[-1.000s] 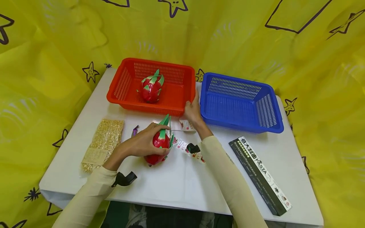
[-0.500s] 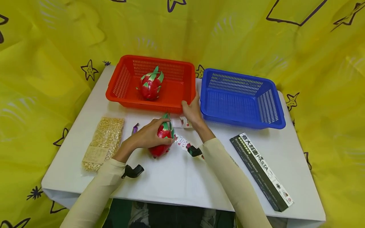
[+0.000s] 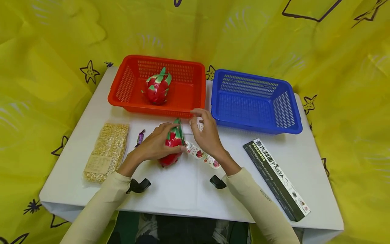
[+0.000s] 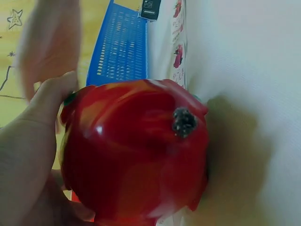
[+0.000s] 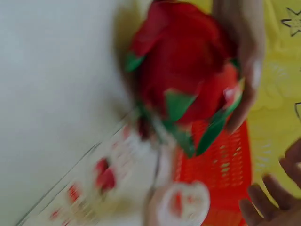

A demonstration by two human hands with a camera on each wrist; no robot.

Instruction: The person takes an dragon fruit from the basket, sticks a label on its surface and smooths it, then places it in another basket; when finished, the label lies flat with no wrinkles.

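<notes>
Head view: packet strip [image 3: 199, 154] beside nearer dragon fruit [image 3: 175, 139]

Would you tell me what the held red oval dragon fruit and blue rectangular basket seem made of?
Held red oval dragon fruit: perhaps glossy plastic or foam, from its bright highlight.
Blue rectangular basket: likely satin plastic, from even colour and regular slots.

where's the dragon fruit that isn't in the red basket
In the head view, that dragon fruit is left of centre, in the left hand, in front of the red basket and right of the small purple packet.
</notes>
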